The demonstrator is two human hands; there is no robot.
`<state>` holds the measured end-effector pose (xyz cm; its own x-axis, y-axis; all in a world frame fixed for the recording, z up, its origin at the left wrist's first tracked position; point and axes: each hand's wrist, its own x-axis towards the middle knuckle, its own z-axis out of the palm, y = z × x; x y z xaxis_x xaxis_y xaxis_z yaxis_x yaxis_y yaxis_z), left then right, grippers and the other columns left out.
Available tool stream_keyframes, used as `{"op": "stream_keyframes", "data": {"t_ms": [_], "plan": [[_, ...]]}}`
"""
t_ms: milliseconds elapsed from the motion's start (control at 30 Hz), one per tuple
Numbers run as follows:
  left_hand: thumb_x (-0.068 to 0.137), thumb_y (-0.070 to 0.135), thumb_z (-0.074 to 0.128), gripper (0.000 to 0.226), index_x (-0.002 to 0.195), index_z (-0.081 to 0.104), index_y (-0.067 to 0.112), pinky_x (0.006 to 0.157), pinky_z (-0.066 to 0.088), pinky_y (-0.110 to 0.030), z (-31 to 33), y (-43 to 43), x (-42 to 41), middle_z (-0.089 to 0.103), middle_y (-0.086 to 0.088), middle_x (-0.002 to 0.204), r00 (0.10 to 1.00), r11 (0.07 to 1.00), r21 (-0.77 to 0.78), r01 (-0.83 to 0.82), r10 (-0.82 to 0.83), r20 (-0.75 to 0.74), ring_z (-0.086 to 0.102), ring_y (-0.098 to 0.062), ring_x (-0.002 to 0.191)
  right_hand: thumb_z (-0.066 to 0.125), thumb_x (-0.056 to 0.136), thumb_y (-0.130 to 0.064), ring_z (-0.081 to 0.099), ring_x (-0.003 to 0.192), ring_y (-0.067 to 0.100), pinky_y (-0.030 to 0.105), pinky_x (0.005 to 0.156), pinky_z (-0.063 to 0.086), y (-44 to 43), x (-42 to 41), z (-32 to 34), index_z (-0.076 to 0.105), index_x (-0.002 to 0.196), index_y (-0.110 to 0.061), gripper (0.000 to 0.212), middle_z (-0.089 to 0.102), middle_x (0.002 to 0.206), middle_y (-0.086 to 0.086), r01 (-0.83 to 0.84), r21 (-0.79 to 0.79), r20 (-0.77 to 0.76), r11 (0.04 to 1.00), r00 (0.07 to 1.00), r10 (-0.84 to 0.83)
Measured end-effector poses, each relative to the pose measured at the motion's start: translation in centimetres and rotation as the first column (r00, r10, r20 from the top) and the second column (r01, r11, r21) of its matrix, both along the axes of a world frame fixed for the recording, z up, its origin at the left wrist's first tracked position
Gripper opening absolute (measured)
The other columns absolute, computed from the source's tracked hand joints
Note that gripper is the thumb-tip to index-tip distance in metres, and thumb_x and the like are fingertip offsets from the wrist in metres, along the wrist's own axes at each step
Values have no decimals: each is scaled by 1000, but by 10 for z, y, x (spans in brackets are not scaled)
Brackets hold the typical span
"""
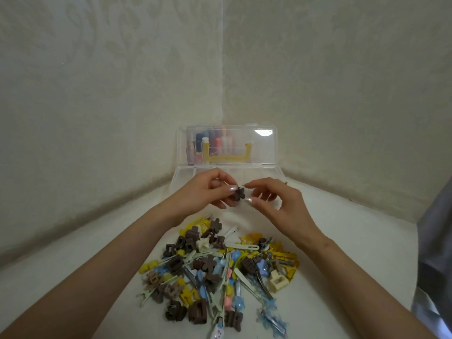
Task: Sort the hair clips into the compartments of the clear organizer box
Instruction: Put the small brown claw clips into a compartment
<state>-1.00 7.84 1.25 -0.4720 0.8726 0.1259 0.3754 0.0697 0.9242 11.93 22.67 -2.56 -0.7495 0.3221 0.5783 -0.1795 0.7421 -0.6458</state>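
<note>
A clear organizer box lies open in the table's far corner, its lid upright against the wall. A yellow handle piece and several coloured clips show through the lid. My left hand pinches a small brown flower-shaped claw clip in front of the box. My right hand is beside it, thumb and forefinger tips at the clip's right side; whether they touch it is unclear. A mixed pile of hair clips, brown, yellow, blue and white, lies on the white table nearer to me.
Patterned cream walls meet in a corner right behind the box. The white table has a curved edge along both walls. A blue-grey cloth hangs at the right edge of view.
</note>
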Motion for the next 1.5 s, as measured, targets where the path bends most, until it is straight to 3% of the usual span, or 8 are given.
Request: {"op": "stream_keyframes", "data": {"t_ms": [133, 300, 633, 700, 833, 1067, 1333, 1500], "plan": [[90, 19, 54, 23, 109, 54, 6, 70, 54, -21, 1, 0, 2, 70, -8, 86, 1000, 1000, -5, 2, -2, 17, 68, -13, 77, 62, 75, -51, 59, 81, 10, 21, 74, 46, -3, -3, -2, 61, 108, -34, 37, 64, 87, -14, -26, 76, -18, 997, 999, 28], [90, 19, 54, 21, 107, 54, 7, 68, 52, -22, -1, 1, 6, 70, -9, 86, 1000, 999, -37, 17, -18, -19, 67, -13, 74, 65, 79, -41, 58, 79, 8, 17, 70, 45, -2, -5, -2, 66, 99, -27, 25, 64, 87, -14, -37, 132, -86, 991, 995, 49], [89, 19, 56, 19, 106, 55, 9, 68, 51, -19, 0, 1, 9, 72, -6, 85, 997, 999, -46, 5, -8, -82, 68, -11, 75, 67, 76, -44, 57, 77, 10, 28, 69, 48, 2, -6, -4, 67, 91, -22, 26, 64, 83, -9, -14, 162, -113, 987, 993, 33], [89, 20, 56, 20, 107, 55, 11, 70, 52, -21, 2, 1, 8, 72, -7, 89, 995, 998, -61, 7, -13, -95, 69, -13, 78, 67, 75, -45, 56, 75, 12, 32, 67, 48, 2, -7, -4, 68, 87, -20, 28, 64, 80, -7, 13, 173, -124, 985, 992, 8], [87, 19, 59, 15, 101, 58, 14, 75, 54, -26, 9, -4, -2, 72, -4, 95, 983, 993, -119, -19, -3, -184, 70, -14, 84, 72, 73, -39, 54, 73, 8, 25, 65, 45, 11, -6, -3, 68, 84, -20, 23, 63, 79, -10, 161, 150, -167, 975, 977, -135], [82, 20, 67, 10, 88, 59, 20, 59, 42, -5, 16, -16, -12, 60, 13, 77, 814, 895, -441, -68, -206, -544, 61, -2, 67, 73, 76, -32, 48, 81, 13, 16, 65, 36, 26, -14, -3, 67, 83, -18, 16, 61, 83, -6, 306, 189, -129, 933, 950, -285], [84, 26, 64, 14, 94, 61, 17, 74, 46, -24, 6, -13, -10, 60, 7, 84, 763, 854, -513, -88, -273, -586, 55, -7, 74, 69, 78, -42, 51, 84, 20, 30, 74, 38, 23, -48, 11, 69, 86, -18, 25, 63, 86, -2, 281, 353, -38, 892, 957, -286], [86, 33, 60, 20, 99, 54, 19, 68, 39, -25, -7, -8, -11, 57, 7, 86, 690, 830, -525, -188, -268, -672, 51, -11, 80, 65, 80, -44, 52, 91, 22, 34, 82, 37, 24, -50, 11, 70, 95, -21, 28, 66, 95, -1, 296, 388, -7, 873, 948, -318]]}}
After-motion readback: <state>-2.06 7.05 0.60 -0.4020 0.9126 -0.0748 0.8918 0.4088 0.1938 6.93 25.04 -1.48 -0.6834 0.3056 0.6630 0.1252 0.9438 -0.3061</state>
